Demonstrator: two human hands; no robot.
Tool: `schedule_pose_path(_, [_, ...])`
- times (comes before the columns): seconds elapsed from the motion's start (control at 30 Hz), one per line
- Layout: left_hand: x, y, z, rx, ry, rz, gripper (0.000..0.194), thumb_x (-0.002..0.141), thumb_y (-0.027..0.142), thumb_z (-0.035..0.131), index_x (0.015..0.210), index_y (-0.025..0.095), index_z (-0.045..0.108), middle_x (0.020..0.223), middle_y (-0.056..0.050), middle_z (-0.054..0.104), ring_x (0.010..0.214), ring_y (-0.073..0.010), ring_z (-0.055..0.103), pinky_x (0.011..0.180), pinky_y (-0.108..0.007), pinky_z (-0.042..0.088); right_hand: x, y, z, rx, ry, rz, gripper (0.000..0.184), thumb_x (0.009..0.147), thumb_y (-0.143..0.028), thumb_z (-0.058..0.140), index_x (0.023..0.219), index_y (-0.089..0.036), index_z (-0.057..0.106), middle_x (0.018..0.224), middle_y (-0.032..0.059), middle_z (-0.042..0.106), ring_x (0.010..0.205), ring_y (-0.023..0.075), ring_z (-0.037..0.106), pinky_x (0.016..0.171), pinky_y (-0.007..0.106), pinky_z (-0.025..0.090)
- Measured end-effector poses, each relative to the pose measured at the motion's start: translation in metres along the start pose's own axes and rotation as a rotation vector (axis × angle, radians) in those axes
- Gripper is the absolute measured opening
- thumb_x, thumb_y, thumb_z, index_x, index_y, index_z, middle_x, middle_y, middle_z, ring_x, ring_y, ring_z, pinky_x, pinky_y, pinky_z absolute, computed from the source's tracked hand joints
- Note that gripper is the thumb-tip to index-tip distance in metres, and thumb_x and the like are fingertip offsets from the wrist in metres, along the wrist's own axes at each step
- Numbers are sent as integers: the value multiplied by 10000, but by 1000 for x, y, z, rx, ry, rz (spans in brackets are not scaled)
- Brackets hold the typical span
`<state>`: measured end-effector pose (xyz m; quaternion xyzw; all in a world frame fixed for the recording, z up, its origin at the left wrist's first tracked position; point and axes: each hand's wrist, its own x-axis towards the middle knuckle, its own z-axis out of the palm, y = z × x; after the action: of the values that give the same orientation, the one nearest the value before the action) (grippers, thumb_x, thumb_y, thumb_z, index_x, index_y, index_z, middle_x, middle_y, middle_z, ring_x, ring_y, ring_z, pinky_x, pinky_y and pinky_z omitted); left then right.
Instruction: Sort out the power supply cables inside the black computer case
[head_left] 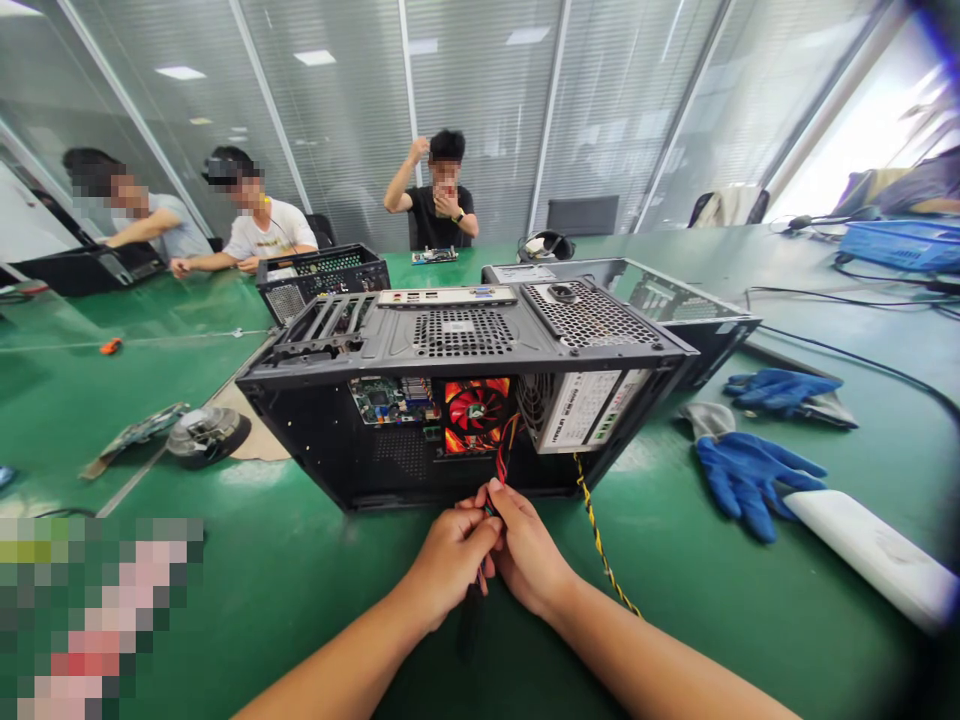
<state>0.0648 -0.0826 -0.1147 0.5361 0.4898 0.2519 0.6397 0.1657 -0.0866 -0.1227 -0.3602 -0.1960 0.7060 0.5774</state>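
Observation:
Both my hands meet in front of an open computer case (pixel 465 370) that lies with its rear panel facing up. My left hand (pixel 454 555) is closed around a bundle of thin coloured cables (pixel 502 462) coming out of the case. Against it, my right hand (pixel 529 548) pinches the same bundle, thumb on top. Below the hands a dark end, blurred, hangs from the bundle. Inside the case show a red cooling fan (pixel 475 417), a motherboard (pixel 390 400) and a labelled power supply (pixel 589 410). A yellow-black twisted cable (pixel 592 515) trails onto the table.
Blue work gloves (pixel 750 475) and a white oblong object (pixel 874 550) lie at right. At left are a round metal-and-black part (pixel 204 436) and a circuit board (pixel 139 437). More cases (pixel 326 275) stand behind. Several people sit across the green table (pixel 300 550).

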Motion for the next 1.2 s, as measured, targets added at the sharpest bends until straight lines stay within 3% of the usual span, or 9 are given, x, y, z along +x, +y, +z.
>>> schedule_pose_path(0.17, [1,-1,1,43,58,36,335,819,429,517,621,159,508,447,47,464,354,-57,392,377,-184,333,1,-1,0,-2,-40,16,332,746,-471,677,750,-171,536,699,-1,641,362,89,515,265,196,404])
schedule_pose_path(0.47, [-2,4,1,-37,-26,-28,406,804,557,495,692,167,493,473,40,509,320,-73,440,343,-183,318,1,1,-1,-13,-18,-15,348,752,-496,664,740,-166,554,648,-14,621,360,64,473,289,170,378])
schedule_pose_path(0.73, [-2,3,2,10,58,21,357,808,465,528,636,152,524,458,38,478,364,-61,406,371,-182,344,1,1,0,-9,-31,-6,337,738,-475,686,736,-169,546,641,-18,608,370,72,492,284,169,399])
schedule_pose_path(1.0, [-2,3,1,-34,-15,0,391,797,528,498,689,153,527,464,38,497,325,-69,425,341,-184,329,1,1,0,-41,-19,-27,352,733,-486,686,720,-165,544,501,-71,515,287,40,360,245,157,351])
schedule_pose_path(1.2, [-2,2,1,-16,34,48,385,801,510,525,662,151,527,455,43,481,340,-63,410,359,-186,349,1,0,0,-42,-56,-36,342,750,-487,671,736,-175,530,498,-67,525,294,61,408,248,169,370])
